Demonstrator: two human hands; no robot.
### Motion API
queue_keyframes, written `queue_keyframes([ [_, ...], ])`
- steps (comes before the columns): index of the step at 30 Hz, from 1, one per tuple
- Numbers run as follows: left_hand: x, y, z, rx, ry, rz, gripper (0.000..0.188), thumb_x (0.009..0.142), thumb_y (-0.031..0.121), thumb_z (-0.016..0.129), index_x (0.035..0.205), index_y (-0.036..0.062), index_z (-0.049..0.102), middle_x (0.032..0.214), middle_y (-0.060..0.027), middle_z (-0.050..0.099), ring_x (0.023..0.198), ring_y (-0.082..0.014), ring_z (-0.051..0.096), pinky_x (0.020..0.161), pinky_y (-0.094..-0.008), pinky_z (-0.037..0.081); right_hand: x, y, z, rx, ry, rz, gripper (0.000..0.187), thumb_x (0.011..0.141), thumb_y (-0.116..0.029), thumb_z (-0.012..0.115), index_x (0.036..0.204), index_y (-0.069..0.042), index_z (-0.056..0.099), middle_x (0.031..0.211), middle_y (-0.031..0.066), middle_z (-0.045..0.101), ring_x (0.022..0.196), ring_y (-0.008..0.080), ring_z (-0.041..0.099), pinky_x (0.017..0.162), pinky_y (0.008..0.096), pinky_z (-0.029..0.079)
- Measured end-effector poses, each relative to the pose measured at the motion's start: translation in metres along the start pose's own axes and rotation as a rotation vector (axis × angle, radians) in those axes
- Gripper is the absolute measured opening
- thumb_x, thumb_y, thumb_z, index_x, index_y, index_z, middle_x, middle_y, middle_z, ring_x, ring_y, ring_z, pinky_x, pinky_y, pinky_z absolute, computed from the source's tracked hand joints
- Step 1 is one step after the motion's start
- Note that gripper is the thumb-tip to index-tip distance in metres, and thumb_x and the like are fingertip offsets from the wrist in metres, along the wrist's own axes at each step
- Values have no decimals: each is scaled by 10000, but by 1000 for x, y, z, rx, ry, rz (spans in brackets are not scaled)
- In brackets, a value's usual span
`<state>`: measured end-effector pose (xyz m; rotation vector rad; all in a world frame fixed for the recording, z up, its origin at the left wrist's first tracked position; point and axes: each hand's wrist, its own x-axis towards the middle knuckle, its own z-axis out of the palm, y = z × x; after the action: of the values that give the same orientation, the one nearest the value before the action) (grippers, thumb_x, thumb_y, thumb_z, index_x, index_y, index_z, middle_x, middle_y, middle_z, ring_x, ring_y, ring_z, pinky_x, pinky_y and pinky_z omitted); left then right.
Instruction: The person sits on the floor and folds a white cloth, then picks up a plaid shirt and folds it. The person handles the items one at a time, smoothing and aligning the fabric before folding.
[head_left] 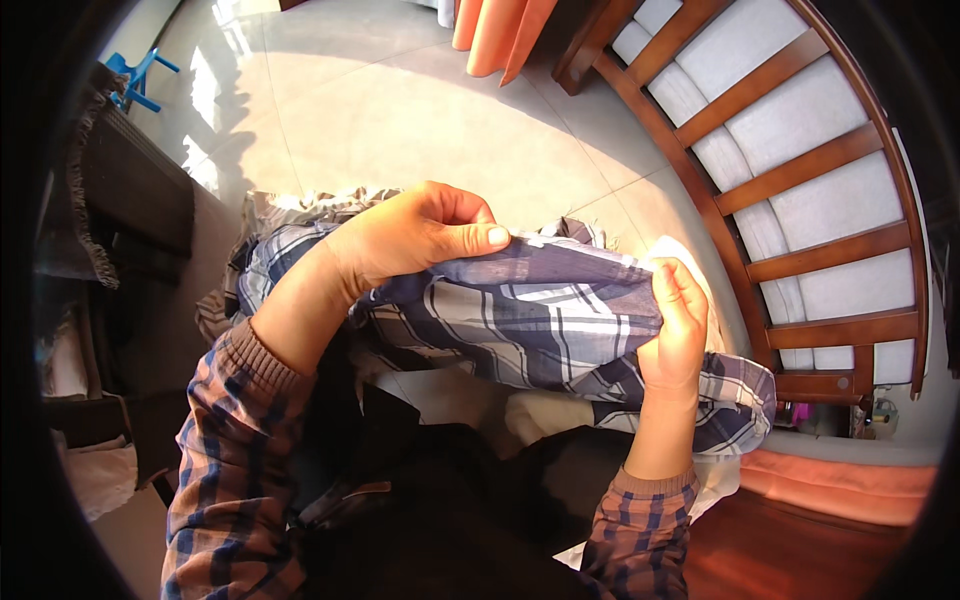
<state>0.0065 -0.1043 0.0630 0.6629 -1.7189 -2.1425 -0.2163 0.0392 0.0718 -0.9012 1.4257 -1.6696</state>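
Observation:
A blue, white and grey plaid cloth (540,310) is stretched between my two hands, in front of my lap. My left hand (420,235) pinches its upper edge, thumb on top and fingers curled behind. At the right end of that edge, my right hand (677,325) grips the cloth between thumb and fingers. Below the held edge the fabric hangs in loose folds. More of the plaid fabric spreads out past my left wrist and past my right wrist. Whether it is a garment or a flat cloth I cannot tell.
A wooden slatted bed frame or bench (790,180) with pale cushions stands at the right. Dark furniture (135,180) lines the left side. Orange curtain fabric (500,40) hangs at the far side of the tiled floor (400,110). A small blue stool (140,80) is at the far left.

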Motion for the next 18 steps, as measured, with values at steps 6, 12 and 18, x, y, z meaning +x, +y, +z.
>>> queue_keyframes([
  [6,-6,5,-35,43,96,28,184,745,195,706,780,29,635,682,22,589,652,-58,516,641,-188,422,14,-9,-40,122,284,-38,136,878,-105,514,893,7,591,850,30,586,787,106,546,716,230,433],
  [12,-10,-2,-51,127,222,79,169,769,178,687,823,33,619,727,29,584,686,-52,517,660,-183,421,13,-17,-76,164,273,-58,179,906,-193,486,873,-27,546,771,20,503,716,131,535,661,276,451],
  [18,-12,-2,-39,216,220,126,166,854,197,588,856,32,566,754,35,525,729,-49,469,674,-188,393,11,-15,-80,105,331,-16,181,905,-203,492,881,-31,542,763,24,506,721,130,534,661,276,449],
])
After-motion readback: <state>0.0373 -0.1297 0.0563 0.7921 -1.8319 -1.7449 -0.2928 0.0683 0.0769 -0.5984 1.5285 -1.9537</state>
